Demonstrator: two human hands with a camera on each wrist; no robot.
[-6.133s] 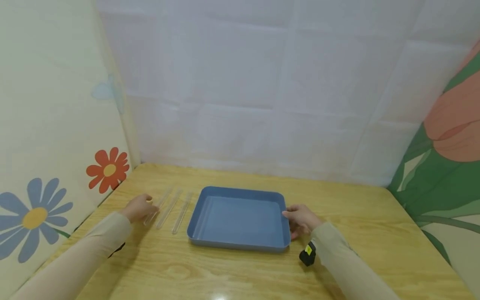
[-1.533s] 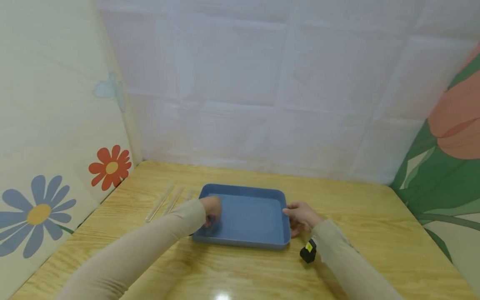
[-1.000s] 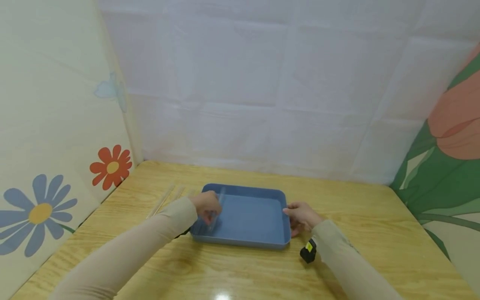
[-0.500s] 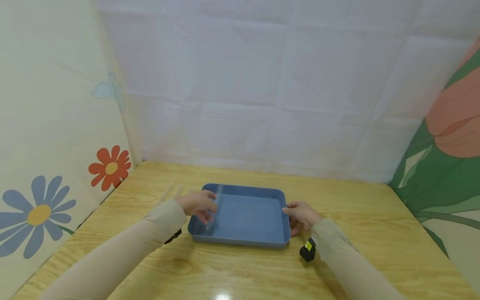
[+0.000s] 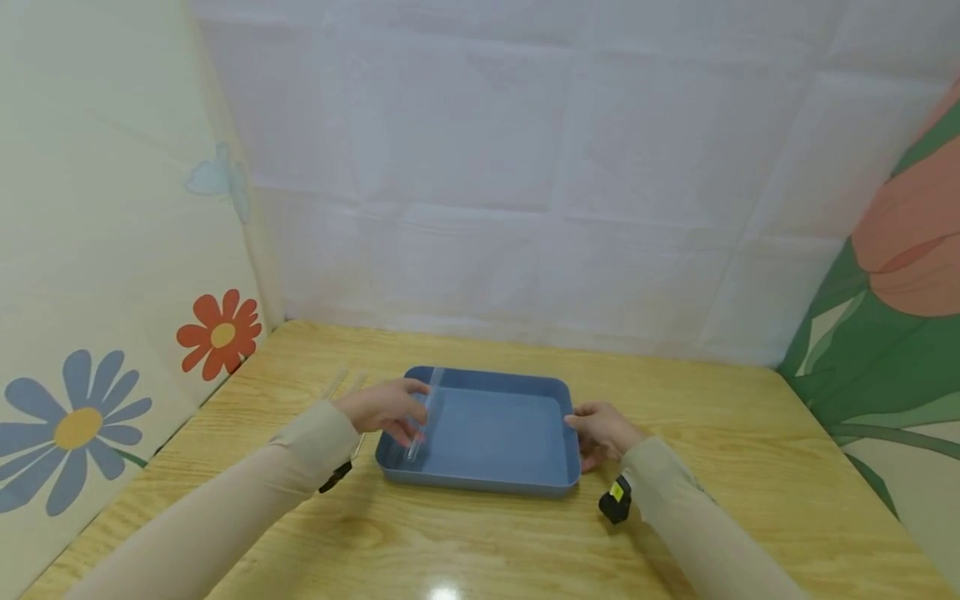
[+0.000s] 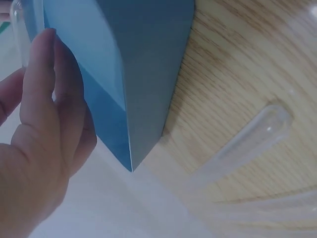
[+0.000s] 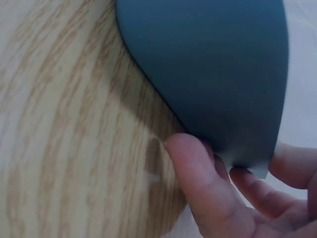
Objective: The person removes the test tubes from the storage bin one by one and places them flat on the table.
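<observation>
My left hand (image 5: 384, 408) is over the left end of a blue rectangular tray (image 5: 487, 483). Between its thumb and fingers it pinches a clear test tube (image 5: 432, 385), which slants across the tray's left side; the tube's rounded end shows beyond the fingers in the left wrist view. Several similar tubes (image 6: 242, 144) lie on the table left of the tray, partly hidden by my left hand and sleeve in the head view. At the tray's right wall my right hand (image 5: 603, 433) holds on, thumb at the rim and other fingers against the outer side.
The tray stands on a wood-grain table (image 5: 495, 550). A white cloth backdrop (image 5: 480, 167) rises behind it. Flower-printed panels (image 5: 75, 250) flank the table on the left and right. A small black device (image 5: 617, 500) sits at my right wrist.
My left hand went from the tubes on the table into the tray. Since one second ago it has shifted left, and the pinched tube has moved slightly left. The right hand stays put.
</observation>
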